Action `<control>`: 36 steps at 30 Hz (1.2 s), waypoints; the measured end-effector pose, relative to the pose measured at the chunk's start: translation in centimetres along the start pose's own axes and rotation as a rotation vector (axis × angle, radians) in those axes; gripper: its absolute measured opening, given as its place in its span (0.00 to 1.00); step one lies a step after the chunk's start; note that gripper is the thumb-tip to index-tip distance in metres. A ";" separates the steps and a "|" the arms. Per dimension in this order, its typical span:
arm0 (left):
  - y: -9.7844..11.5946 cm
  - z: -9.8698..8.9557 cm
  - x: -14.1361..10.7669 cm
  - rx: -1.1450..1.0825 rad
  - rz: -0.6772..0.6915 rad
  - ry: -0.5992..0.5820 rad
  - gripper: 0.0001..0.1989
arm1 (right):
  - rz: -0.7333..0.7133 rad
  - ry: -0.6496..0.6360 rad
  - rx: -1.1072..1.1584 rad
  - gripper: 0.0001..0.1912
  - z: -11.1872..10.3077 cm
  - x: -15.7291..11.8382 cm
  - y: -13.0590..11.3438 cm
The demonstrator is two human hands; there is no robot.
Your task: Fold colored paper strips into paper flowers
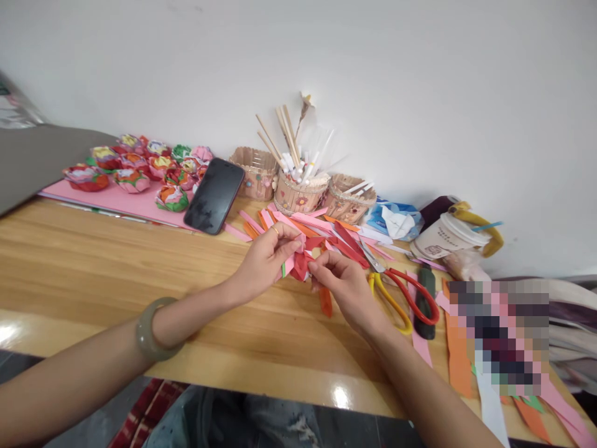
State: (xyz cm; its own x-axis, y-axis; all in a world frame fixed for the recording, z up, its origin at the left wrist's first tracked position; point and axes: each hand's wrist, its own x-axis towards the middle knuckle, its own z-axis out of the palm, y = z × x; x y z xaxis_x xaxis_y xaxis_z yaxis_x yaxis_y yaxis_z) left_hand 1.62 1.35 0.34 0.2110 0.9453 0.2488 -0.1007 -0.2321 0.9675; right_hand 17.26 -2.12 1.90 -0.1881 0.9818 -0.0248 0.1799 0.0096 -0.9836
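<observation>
Between my two hands is a partly folded paper flower (pixel 299 266) in red, pink and a little green. My left hand (pixel 269 255) pinches its left side with thumb and forefinger. On its right side my right hand (pixel 342 283) grips a red part with the fingertips. An orange paper strip (pixel 325 303) hangs or lies just under the right hand; I cannot tell whether it is attached. Loose pink, orange and red paper strips (pixel 280 218) lie behind the hands. Scissors (pixel 396 280) with red and yellow handles rest right of my right hand.
Finished paper flowers (pixel 133 179) stand on pink sheets at the left, and a phone (pixel 214 196) leans beside them. Decorated baskets (pixel 301 193) hold sticks and pens by the wall. A paper cup (pixel 445 236), a dark green bottle (pixel 425 305) and more strips (pixel 457 348) lie right.
</observation>
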 end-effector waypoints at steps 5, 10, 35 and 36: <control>-0.3 -0.6 0.8 -0.210 -0.034 -0.039 0.06 | 0.061 -0.042 -0.025 0.13 -0.4 -0.2 -0.3; -0.3 -0.8 1.0 -0.287 -0.038 -0.078 0.10 | -0.154 0.298 -0.021 0.11 -1.1 0.0 0.0; 0.1 0.1 -0.5 0.128 0.200 -0.125 0.01 | -0.872 0.439 -0.759 0.07 -0.8 -0.5 0.9; 0.1 0.1 -0.5 0.140 0.214 -0.122 0.01 | -0.883 0.442 -0.770 0.07 -0.9 -0.5 0.9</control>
State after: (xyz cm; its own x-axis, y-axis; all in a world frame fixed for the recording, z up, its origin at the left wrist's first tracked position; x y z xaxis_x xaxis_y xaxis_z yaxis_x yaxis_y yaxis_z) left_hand 1.58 0.82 0.27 0.3158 0.8389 0.4432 -0.0220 -0.4605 0.8874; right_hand 18.35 -2.43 1.18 -0.2192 0.5618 0.7977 0.7027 0.6581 -0.2704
